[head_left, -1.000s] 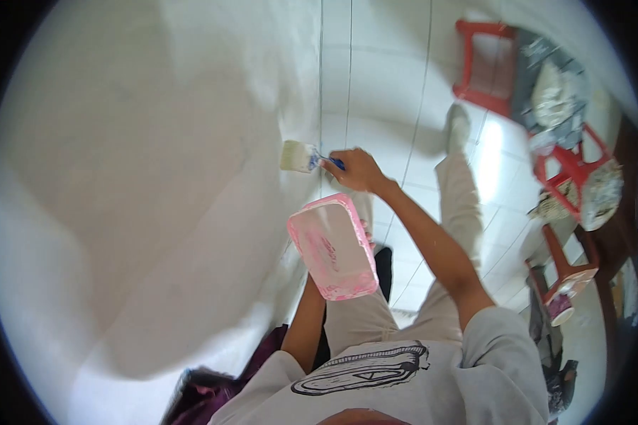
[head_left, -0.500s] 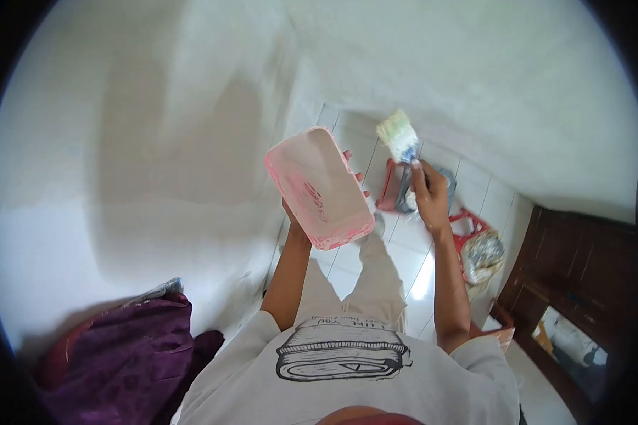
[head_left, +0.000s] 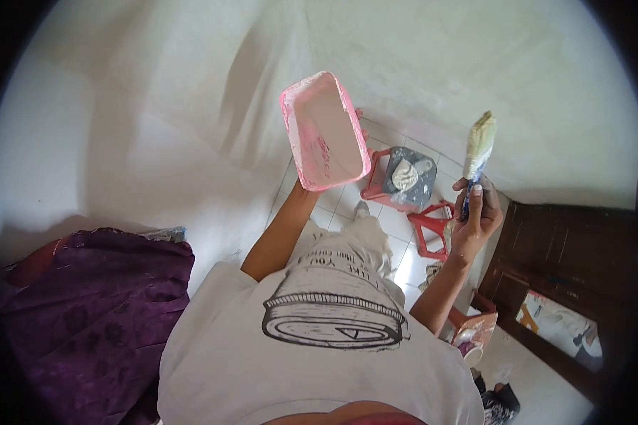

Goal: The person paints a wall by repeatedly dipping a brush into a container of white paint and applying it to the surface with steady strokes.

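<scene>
My left hand point(head_left: 364, 127) holds a pink, paint-smeared rectangular container point(head_left: 333, 138) from beneath, its fingertips showing along the right edge. Pale paint coats the inside, with a few reddish marks at the bottom. On the right, my right hand point(head_left: 478, 212) is closed around the blue handle of a paintbrush point(head_left: 480, 145). The brush points upward, its bristles covered in whitish-yellow paint, in front of the pale wall point(head_left: 546, 92) and apart from the container.
On the tiled floor stand a red stool with a dark, paint-spotted top point(head_left: 420, 185) and another red stool point(head_left: 430, 244). Purple cloth point(head_left: 106, 319) hangs at the lower left. A dark wooden door point(head_left: 560, 248) and an orange container point(head_left: 475, 326) are at the right.
The container has moved up and slightly right in view. My right hand has shifted right with the brush, which now shows its narrow side. More of the dark stool top shows.
</scene>
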`<action>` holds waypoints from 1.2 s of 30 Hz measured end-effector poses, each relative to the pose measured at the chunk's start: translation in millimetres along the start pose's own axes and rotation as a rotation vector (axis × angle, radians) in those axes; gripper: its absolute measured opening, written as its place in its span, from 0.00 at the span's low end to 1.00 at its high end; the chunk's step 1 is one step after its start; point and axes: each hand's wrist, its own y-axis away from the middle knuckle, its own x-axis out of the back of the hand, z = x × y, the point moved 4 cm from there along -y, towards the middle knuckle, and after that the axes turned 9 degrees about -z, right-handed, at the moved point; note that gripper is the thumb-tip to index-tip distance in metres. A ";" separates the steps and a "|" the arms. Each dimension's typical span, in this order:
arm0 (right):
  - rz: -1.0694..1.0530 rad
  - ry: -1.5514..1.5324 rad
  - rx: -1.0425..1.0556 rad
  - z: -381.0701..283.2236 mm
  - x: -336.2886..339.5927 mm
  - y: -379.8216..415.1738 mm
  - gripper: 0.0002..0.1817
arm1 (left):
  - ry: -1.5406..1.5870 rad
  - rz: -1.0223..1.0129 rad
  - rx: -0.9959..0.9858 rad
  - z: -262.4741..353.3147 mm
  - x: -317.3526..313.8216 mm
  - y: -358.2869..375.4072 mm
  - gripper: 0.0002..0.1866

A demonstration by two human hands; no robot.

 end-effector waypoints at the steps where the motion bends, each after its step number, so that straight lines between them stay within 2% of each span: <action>1: 0.028 -0.027 0.033 -5.9 -2.0 7.2 0.14 | -0.210 -0.033 0.018 1.7 -5.7 1.8 0.33; 2: 0.035 -0.024 0.036 -10.5 -8.6 12.1 0.14 | -0.208 -0.037 0.025 6.2 -16.3 5.4 0.33; 4: -0.029 0.043 0.006 -23.5 -20.5 24.0 0.14 | -0.479 0.064 0.069 11.0 -25.3 24.3 0.31; 6: -0.033 0.124 -0.069 -41.7 -35.7 26.3 0.12 | -0.505 0.027 0.090 21.7 -27.7 36.2 0.33; 8: -0.302 0.666 0.125 -67.8 -60.4 16.6 0.11 | -0.537 -0.024 0.109 28.5 -32.2 39.6 0.35; 10: -0.336 0.698 0.071 -90.9 -80.7 8.2 0.11 | -0.178 0.130 0.198 24.1 -34.2 54.3 0.39; 12: -0.504 0.759 0.071 -92.9 -103.5 1.1 0.10 | -0.224 0.137 0.205 27.9 -28.7 70.8 0.40; 13: -0.504 0.756 0.056 -87.7 -112.3 -1.8 0.10 | -0.276 0.136 0.209 29.3 -26.8 78.6 0.41; 15: -0.774 0.944 0.229 -80.6 -141.8 -2.5 0.08 | -0.246 0.120 0.231 28.5 -26.0 91.8 0.41; 16: -0.777 0.945 0.221 -73.8 -156.8 -0.8 0.08 | -0.218 0.089 0.246 26.2 -26.6 96.4 0.42; 17: -0.897 1.085 0.179 -57.6 -178.8 4.9 0.07 | -0.215 0.089 0.247 25.8 -27.0 98.8 0.42; 18: -1.013 1.224 0.132 -45.7 -191.0 10.4 0.07 | -0.351 0.168 0.247 26.7 -23.8 102.6 0.42; 19: -1.011 1.222 0.122 -45.0 -192.3 12.9 0.07 | -0.485 0.251 0.248 27.5 -21.2 107.8 0.42; 22: -1.046 1.204 0.055 -46.6 -192.2 19.1 0.08 | -0.402 0.228 0.278 28.3 -14.7 112.2 0.42; 24: -0.902 1.080 0.012 -65.2 -176.2 12.7 0.06 | -0.348 0.197 0.278 25.4 -12.3 108.8 0.42; 25: -0.817 1.104 0.194 -62.3 -175.7 16.4 0.05 | -0.303 0.153 0.274 24.9 -12.4 105.4 0.42; 26: -0.822 1.104 0.197 -51.5 -179.6 19.7 0.05 | -0.302 0.153 0.269 26.0 -9.6 105.0 0.42; 28: -1.098 1.257 0.188 -23.2 -190.6 25.5 0.06 | -0.337 0.165 0.308 23.0 -4.4 101.8 0.42; 29: -1.042 1.163 0.292 -27.3 -187.4 22.2 0.05 | -0.338 0.166 0.302 20.4 -9.1 100.1 0.42; 30: -1.050 1.163 0.304 -29.2 -181.8 19.3 0.05 | -0.389 0.194 0.291 19.8 -12.6 97.2 0.42; 32: -0.964 1.057 0.204 -37.7 -168.3 12.1 0.04 | -0.434 0.230 0.259 17.2 -4.8 96.5 0.42; 36: -1.038 1.124 0.284 3.0 -151.1 10.1 0.06 | -0.380 0.213 0.202 0.2 25.2 81.6 0.40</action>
